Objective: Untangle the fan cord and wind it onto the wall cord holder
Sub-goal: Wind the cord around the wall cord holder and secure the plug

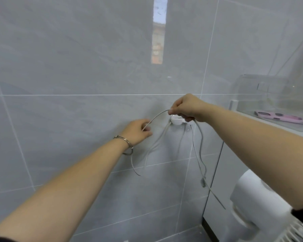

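Head camera: your left hand and right hand are both up against the grey tiled wall, apart from each other. Each one pinches the pale cord between thumb and fingers. The stretch of cord between them rises in a shallow arc from your left fingers to your right thumb. The small white holder sits on the wall just under your right hand, partly hidden by it. Several loops and loose ends of cord hang below the holder, and one long strand trails down to the right towards the white fan in the lower right corner. You wear a metal bracelet on your left wrist. On the shelf to your right lies a pink flat object; what it is cannot be made out.
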A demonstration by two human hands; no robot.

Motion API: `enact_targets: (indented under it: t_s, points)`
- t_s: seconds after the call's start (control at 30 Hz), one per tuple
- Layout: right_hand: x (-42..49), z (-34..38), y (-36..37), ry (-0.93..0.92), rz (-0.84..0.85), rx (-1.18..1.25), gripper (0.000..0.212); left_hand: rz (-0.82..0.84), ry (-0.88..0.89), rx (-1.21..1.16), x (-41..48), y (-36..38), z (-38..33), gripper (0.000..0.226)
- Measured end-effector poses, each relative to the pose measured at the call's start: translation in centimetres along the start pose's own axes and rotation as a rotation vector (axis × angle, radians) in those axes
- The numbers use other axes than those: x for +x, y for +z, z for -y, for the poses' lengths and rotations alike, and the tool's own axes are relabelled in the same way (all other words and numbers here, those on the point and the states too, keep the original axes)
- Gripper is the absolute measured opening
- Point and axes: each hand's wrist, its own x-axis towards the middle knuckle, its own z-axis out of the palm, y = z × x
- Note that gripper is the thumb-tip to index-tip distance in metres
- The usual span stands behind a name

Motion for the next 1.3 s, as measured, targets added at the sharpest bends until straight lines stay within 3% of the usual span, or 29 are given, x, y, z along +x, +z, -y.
enact_targets:
  t_s: [0.03, 0.13, 0.2, 0.27, 0.33, 0.47, 0.7, 0.8, 0.93, 1.0, 1.1, 1.17, 1.3]
  points:
    - [0.1, 0.4, 0.5, -0.005, 0.011, -0.009, 0.011, -0.068, 0.075, 0.031, 0.0, 0.2, -1.0, 0.029]
    - [0.3, 1.0, 0.9, -0.019, -0.004, -0.06, 0.01, -0.386, 0.412, 0.54, -0.1, -0.1, -2.0, 0.034]
    - [0.2, 1.2, 0.8, -0.016, 0.02, -0.063, 0.008, -0.45, 0.547, 0.773, -0.4, -1.1, -1.1, 0.036]
    - [-0.1, 1.3, 0.9, -0.007, 0.053, -0.035, 0.011, -0.316, 0.546, 0.873, -0.6, -1.3, 0.0, 0.032]
    - [-0.2, 1.6, 1.1, 0.001, 0.069, -0.011, 0.013, -0.076, 0.353, 0.993, -1.0, -1.5, 0.5, 0.03]
    - [-0.1, 2.7, 0.5, -0.02, 0.046, -0.012, 0.016, 0.071, 0.242, 1.134, -1.8, -2.0, 1.7, 0.032]
    - [0.6, 2.6, 1.0, -0.031, 0.036, -0.031, 0.003, 0.22, 0.095, 1.116, -1.5, -2.2, 3.5, 0.033]
    - [1.1, -0.1, 2.4, 0.084, 0.068, 0.049, 0.003, 0.141, -0.035, 0.773, -1.1, -2.1, 4.5, 0.024]
    - [1.3, -4.3, 3.6, 0.301, 0.277, 0.025, 0.011, 0.1, -0.173, 0.304, 0.0, -2.4, 5.2, 0.013]
    - [1.4, -5.7, 3.7, 0.37, 0.21, 0.008, 0.014, 0.11, -0.184, 0.187, 0.5, -2.4, 4.8, 0.014]
    - [1.8, -6.8, 3.6, 0.423, 0.064, 0.055, 0.013, 0.288, -0.199, 0.265, 0.7, -1.8, 4.1, 0.006]
    - [1.8, -7.1, 3.8, 0.445, 0.054, 0.118, 0.014, 0.387, -0.184, 0.412, 0.5, -0.9, 3.6, 0.013]
    - [2.1, -7.2, 4.8, 0.449, 0.016, 0.218, 0.013, 0.369, -0.129, 0.635, 0.3, 1.2, 2.8, 0.024]
